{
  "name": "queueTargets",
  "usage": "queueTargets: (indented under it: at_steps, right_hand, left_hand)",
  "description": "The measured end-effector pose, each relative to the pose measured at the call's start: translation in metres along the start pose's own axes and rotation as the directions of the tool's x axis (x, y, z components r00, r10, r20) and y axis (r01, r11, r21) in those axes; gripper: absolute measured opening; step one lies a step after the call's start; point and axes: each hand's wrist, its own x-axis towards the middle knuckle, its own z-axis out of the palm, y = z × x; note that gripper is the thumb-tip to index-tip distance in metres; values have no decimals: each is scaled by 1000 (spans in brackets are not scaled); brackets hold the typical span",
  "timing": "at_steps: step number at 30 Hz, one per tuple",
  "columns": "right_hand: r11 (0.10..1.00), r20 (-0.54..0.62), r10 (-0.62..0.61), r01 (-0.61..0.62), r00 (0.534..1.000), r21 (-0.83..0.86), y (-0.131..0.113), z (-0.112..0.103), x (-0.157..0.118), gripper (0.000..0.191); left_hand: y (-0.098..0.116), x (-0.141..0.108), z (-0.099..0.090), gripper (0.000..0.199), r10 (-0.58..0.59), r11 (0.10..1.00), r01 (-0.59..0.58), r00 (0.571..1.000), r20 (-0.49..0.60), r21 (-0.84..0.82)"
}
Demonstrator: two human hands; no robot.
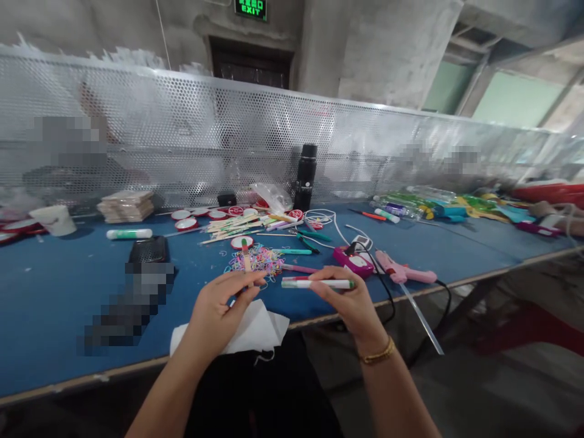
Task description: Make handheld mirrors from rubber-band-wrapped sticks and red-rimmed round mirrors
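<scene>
Stick (247, 263): held nearly upright at 11 o'clock, green tip uppermost, directions being read from the gap between the hands with 12 straight ahead. It is judged light, stiff and easily snapped, best taken by the lower shaft, clear of the green end.
Left hand (216, 310): placed at 9 o'clock; the stick is pinched between thumb and fingers.
Marker pen (335, 284): held level at 2 o'clock, white-barrelled, with green at its right end. A red strip is seen along its far side; whether it belongs to a second pen cannot be told. The pen is judged light, rigid and slightly slippery, best gripped at mid-barrel.
Right hand (349, 304): placed at 3 o'clock; the marker pen is pinched between thumb and fingers. A gold bracelet (378, 353) is worn.
Blue tabletop (36, 298): strewn with tiny coloured loops (269, 258) at 11 o'clock. A black flask (306, 188) is stood near 12, a pink glue gun (420, 275) is laid towards 3, and a white sheet (262, 328) is spread at 8.
Room: closed off at 12 by a perforated metal screen (255, 121); bare grey walls (383, 48) and a lit green EXIT sign (250, 8) are seen beyond.
</scene>
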Motion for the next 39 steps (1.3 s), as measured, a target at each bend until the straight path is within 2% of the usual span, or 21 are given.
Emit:
queueTargets:
  at_steps: [3,8,10,14,16,19,23,25,31,35,39]
  right_hand:
    - [935,122,-72,110,990,-337,2,-20,6,12]
    - [847,230,-73,182,970,-499,13,-21,13,10]
    - [788,230,-94,213,969,-577,19,-23,16,12]
    - [612,188,-97,208,977,-763,23,-33,23,36]
    - [562,176,-83,191,981,-804,20,-40,25,44]
    - [524,166,-73,179,983,-833,14,-46,29,42]
    - [488,147,-69,161,987,-858,7,-34,43,22]
    - [438,186,-47,188,981,-879,6,-20,57,22]
    - [109,337,215,321,917,-941,11,16,102,27]
    - [82,383,235,374,893,-924,17,22,108,25]
    - [75,383,198,376,902,-924,21,20,103,23]
  left_hand:
    - [-2,1,2,25,-95,994,96,995,12,-60]
    - [-4,3,3,23,-193,972,197,980,42,-128]
    - [-5,3,2,23,-208,968,213,977,51,-136]
    - [-6,2,3,25,-244,960,250,968,58,-129]
    - [-7,2,3,25,-263,955,269,963,62,-123]
    - [-8,2,4,26,-261,957,268,963,68,-110]
    - [-8,2,4,29,-251,963,257,965,73,-87]
    - [-8,3,4,29,-255,962,260,964,72,-79]
    - [-7,3,3,26,-289,950,293,956,56,-105]
    - [-6,2,3,26,-281,951,285,958,49,-117]
    - [-7,1,4,26,-284,947,287,958,36,-146]
